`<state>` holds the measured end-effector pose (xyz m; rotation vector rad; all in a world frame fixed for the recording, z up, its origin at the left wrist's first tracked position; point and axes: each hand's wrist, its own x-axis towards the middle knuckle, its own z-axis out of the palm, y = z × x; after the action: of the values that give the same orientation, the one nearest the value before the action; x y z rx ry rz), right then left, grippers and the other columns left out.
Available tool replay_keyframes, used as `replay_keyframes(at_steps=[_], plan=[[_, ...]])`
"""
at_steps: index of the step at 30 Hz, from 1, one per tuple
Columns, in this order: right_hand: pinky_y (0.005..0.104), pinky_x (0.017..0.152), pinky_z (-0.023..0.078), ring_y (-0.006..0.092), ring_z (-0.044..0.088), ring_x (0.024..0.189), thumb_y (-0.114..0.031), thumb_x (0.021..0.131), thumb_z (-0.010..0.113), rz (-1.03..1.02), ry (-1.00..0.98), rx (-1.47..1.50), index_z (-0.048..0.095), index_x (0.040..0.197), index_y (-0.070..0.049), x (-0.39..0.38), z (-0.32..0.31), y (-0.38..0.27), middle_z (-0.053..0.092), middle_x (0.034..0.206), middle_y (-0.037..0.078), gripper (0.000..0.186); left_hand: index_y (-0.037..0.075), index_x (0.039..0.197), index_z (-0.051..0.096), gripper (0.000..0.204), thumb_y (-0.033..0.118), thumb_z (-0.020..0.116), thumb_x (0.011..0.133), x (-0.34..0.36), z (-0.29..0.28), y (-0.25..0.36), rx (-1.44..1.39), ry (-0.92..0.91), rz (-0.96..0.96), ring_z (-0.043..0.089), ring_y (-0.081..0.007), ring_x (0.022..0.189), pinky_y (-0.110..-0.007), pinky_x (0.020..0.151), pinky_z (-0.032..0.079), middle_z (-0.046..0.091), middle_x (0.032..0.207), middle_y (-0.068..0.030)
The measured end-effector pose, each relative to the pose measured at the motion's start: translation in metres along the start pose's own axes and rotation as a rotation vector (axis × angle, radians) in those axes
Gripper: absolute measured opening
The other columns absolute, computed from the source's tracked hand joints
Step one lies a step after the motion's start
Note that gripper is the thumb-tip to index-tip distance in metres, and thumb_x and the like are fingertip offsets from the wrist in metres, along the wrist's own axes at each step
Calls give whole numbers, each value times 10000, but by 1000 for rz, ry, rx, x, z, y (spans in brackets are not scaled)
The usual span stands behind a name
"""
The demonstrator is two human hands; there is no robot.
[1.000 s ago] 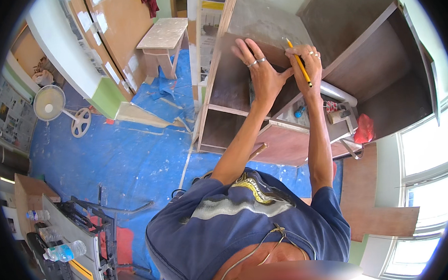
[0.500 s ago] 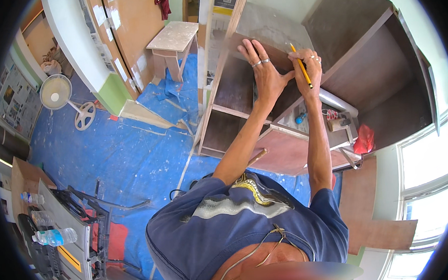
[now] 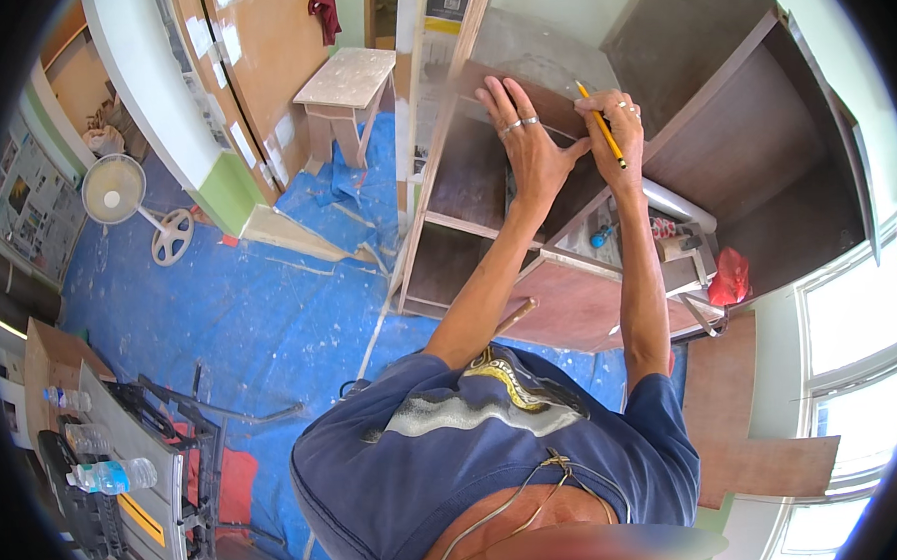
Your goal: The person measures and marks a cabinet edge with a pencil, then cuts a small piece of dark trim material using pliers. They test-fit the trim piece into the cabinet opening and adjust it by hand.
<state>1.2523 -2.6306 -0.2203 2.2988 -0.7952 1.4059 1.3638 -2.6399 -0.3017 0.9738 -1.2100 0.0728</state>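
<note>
Although little has shifted just now, my left hand [image 3: 537,163] stays spread against the brown wooden board [image 3: 555,104] under its fingers, seemingly steadying it, while my right hand [image 3: 624,135], just beside, remains closed around a slim yellow pencil [image 3: 602,125].

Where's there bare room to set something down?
Looks bare: the stool top, beside the brown door; the blue sheet between fan and shirt. Crowded: beside the right forearm, where a white roll and red bag sit, and by the bottles.
</note>
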Motion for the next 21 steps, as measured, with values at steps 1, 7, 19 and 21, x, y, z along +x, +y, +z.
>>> replay_keyframes(at_steps=[1,7,19,21], plan=[[375,813,425,260,625,888,-12,873,708,-14,-4,-1,689,929,-72,0,1,2,694,923,56,85,9,1616,-92,1509,531,929,637,0,-1,1,14,-1,-7,-127,-576,1506,-684,1211,63,-157,1643,-345],[393,833,444,295,625,894,-1,853,711,-36,-12,-67,687,963,-80,-2,4,12,674,907,87,137,-52,1608,-1,1448,431,953,631,-5,-1,3,51,-2,-21,-78,-547,1527,-616,1243,70,-78,1657,-340],[428,992,412,267,631,1130,-52,822,730,27,428,-131,670,1148,-158,-45,37,-27,688,1195,41,348,-16,1610,-91,1180,327,777,887,-5,5,-2,137,-26,25,-162,-492,1531,-599,1254,26,-197,1662,-274],[418,954,413,263,631,1099,-61,814,730,-2,413,-166,659,1151,-158,-46,35,-18,684,1174,35,358,-3,1611,-102,1260,389,815,841,-5,5,-3,124,-20,44,-171,-489,1531,-608,1248,7,-204,1663,-268]])
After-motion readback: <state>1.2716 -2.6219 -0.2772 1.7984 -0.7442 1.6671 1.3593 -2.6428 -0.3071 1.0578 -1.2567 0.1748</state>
